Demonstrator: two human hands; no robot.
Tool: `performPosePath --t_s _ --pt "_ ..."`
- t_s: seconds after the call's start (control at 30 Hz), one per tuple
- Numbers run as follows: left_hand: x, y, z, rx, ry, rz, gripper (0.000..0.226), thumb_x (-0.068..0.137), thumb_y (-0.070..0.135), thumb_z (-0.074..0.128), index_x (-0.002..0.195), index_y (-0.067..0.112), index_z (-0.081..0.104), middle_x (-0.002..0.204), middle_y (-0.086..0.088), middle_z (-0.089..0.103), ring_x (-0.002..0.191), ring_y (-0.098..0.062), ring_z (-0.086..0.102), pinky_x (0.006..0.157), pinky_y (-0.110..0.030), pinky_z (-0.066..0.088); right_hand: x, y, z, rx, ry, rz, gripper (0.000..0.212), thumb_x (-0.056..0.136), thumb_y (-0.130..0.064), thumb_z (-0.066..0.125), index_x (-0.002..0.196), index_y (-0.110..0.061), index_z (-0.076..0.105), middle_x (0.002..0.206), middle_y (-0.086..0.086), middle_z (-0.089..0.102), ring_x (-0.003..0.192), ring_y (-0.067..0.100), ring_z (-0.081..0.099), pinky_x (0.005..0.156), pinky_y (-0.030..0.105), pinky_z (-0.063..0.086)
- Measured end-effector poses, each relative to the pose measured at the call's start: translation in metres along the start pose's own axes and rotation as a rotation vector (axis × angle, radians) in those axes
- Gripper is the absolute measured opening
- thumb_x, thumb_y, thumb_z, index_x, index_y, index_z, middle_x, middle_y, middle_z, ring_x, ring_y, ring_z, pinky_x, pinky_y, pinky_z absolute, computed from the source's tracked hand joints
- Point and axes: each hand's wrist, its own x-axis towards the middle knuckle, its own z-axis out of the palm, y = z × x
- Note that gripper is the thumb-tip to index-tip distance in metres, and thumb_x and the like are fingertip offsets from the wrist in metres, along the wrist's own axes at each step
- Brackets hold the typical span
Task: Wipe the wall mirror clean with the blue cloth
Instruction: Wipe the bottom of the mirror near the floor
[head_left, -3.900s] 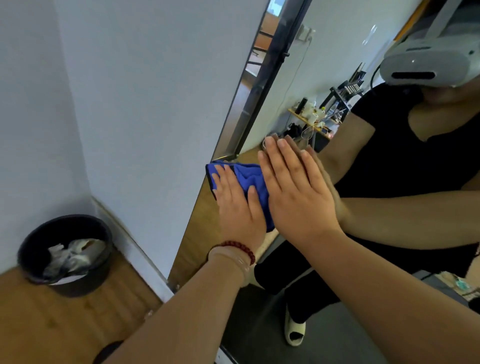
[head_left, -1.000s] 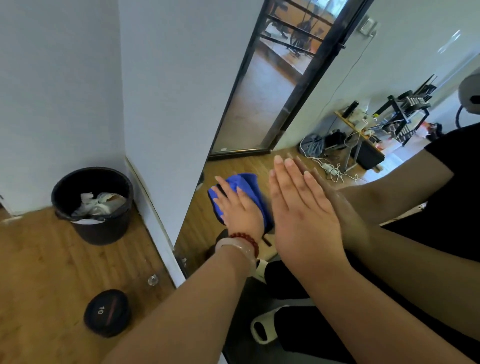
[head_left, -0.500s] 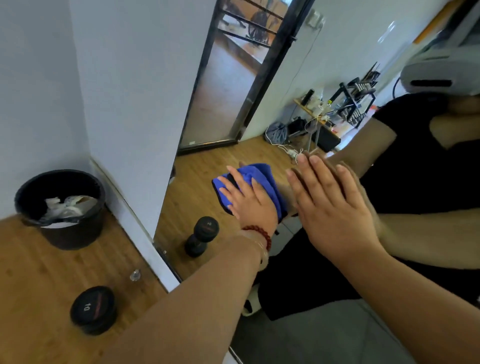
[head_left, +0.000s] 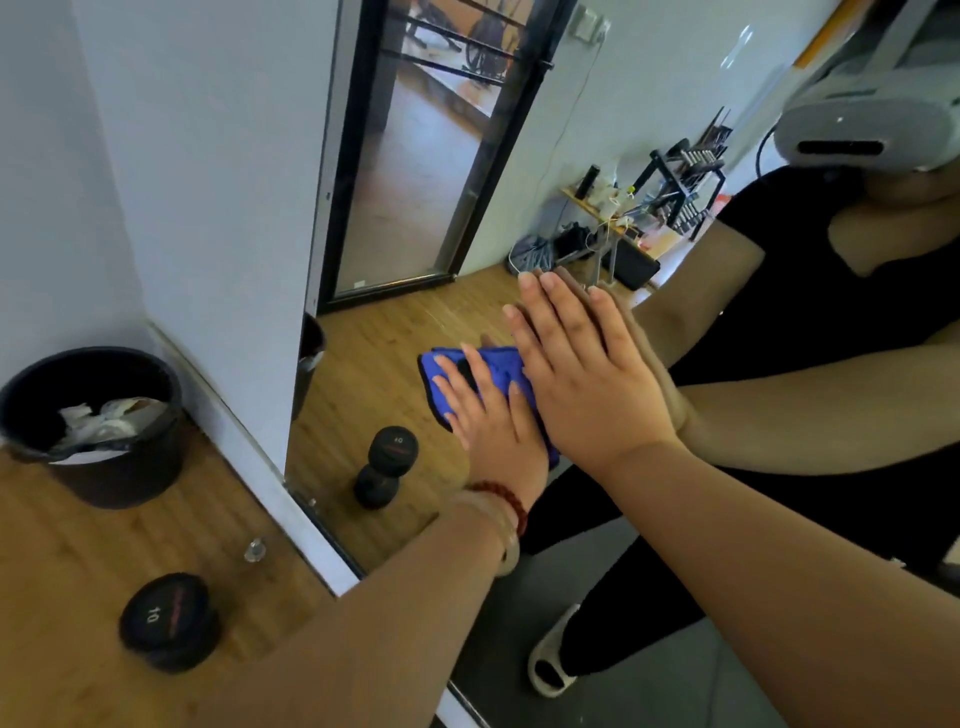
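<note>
As left hand (head_left: 496, 428) presses, blue cloth (head_left: 500, 370) slants upper-left to lower-right.

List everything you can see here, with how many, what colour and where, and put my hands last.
wall mirror: one, glass, on the pale wall, reaching near the floor
blue cloth: one, blue, flat against the mirror
bin: one, black, on the wooden floor in the corner, pale crumpled waste inside
dumbbell: one, black, marked 10, on the floor before the mirror
small clear object: one, on the floor between dumbbell and mirror; unidentifiable
bracelets: two, red beads and pale bangle, left wrist
left hand: fingers straight, pressing the cloth
right hand: flat on the glass beside the cloth
</note>
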Motion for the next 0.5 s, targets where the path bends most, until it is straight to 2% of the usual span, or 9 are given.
performPosePath --t_s 0.07,0.13,0.2,0.27,0.33,0.4,0.5 --pt "-0.002 -0.004 0.005 -0.01 -0.007 -0.035 0.056 0.101 0.04 0.02 0.142 0.035 -0.018 0.158 0.003 -0.022 0.145 -0.016 -0.02 0.119 -0.047 -0.001 0.0 0.0 0.001 0.021 0.015 -0.006 0.062 0.1 -0.034 0.0 0.154 -0.004 0.002 0.161 0.02 -0.002 0.149 0.035 -0.002 0.116 0.05 -0.017" --pt "0.014 0.01 0.003 -0.007 0.041 -0.094 0.062 0.105 0.034 0.03 0.149 0.034 -0.013 0.16 0.001 -0.02 0.147 -0.019 -0.018 0.12 -0.05 0.0 -0.003 0.0 0.002 0.091 0.025 -0.02 0.061 0.099 -0.029 -0.002 0.152 -0.002 0.008 0.162 0.019 0.006 0.149 0.034 0.003 0.117 0.048 -0.013" --pt "0.036 0.032 -0.006 -0.111 0.112 -0.15 0.056 0.106 0.032 0.024 0.152 0.031 -0.007 0.162 0.001 -0.015 0.148 -0.02 -0.014 0.12 -0.05 0.0 -0.007 0.002 0.004 0.105 0.038 -0.044 0.063 0.095 -0.024 -0.005 0.151 0.001 0.004 0.162 0.018 0.006 0.15 0.032 0.003 0.118 0.046 -0.011" --pt "0.044 0.042 -0.009 -0.15 0.164 -0.162 0.053 0.106 0.031 0.021 0.153 0.03 -0.004 0.162 0.001 -0.011 0.149 -0.019 -0.011 0.12 -0.048 0.0 -0.01 0.005 0.002 0.121 0.014 -0.084 0.061 0.092 -0.022 -0.008 0.147 0.003 -0.013 0.162 0.017 -0.006 0.15 0.03 -0.006 0.118 0.044 -0.013" --pt "0.024 0.033 0.001 -0.06 0.148 -0.117 0.055 0.106 0.029 0.022 0.153 0.028 -0.007 0.162 0.002 -0.012 0.148 -0.016 -0.012 0.12 -0.045 0.0 -0.011 0.01 -0.006 0.175 -0.082 -0.104 0.062 0.09 -0.028 -0.011 0.143 0.001 -0.026 0.16 0.014 -0.021 0.148 0.026 -0.019 0.116 0.041 -0.017" --pt "-0.015 0.014 0.019 0.04 0.084 -0.085 0.059 0.105 0.03 0.023 0.149 0.029 -0.017 0.16 0.004 -0.019 0.147 -0.013 -0.017 0.121 -0.045 0.0 -0.017 0.018 -0.014 0.187 -0.114 -0.097 0.062 0.094 -0.035 -0.006 0.141 -0.003 -0.029 0.158 0.011 -0.027 0.146 0.023 -0.024 0.114 0.041 -0.022" --pt "-0.057 0.006 0.031 -0.036 0.01 -0.13 0.052 0.102 0.037 0.017 0.139 0.037 -0.02 0.157 0.007 -0.022 0.145 -0.012 -0.019 0.121 -0.045 -0.002 -0.043 0.034 -0.008 0.112 -0.031 -0.077 0.063 0.098 -0.035 0.008 0.145 -0.006 -0.023 0.157 0.011 -0.026 0.146 0.024 -0.022 0.109 0.044 -0.029"
